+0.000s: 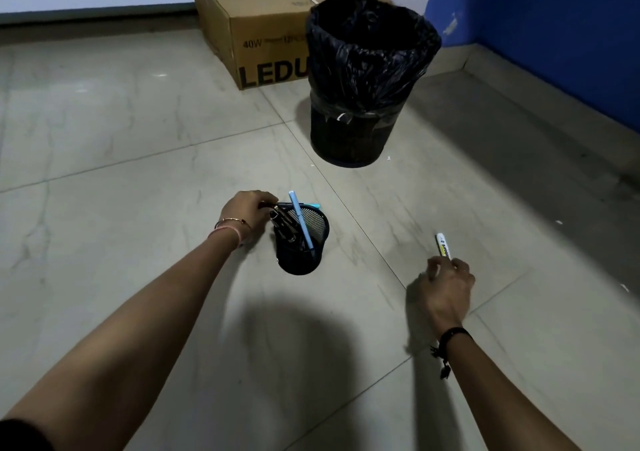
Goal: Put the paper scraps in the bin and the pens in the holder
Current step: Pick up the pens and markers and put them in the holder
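Observation:
A black mesh pen holder (313, 224) stands on the tiled floor in front of me. Inside it lean a light blue pen (300, 222) and some dark pens (284, 224). My left hand (247, 213) is at the holder's left rim, its fingers closed on the end of a dark pen that lies across the rim. To the right, my right hand (448, 282) holds a white marker (442, 245) by its lower end, tip pointing away. Farther back stands a black bin (363, 80) lined with a black bag. Tiny white paper bits (388, 157) lie on the floor.
A brown cardboard box (256, 35) sits against the wall behind and left of the bin. A blue wall (554, 35) runs along the right side. More small white specks (625, 288) lie on the floor at the right.

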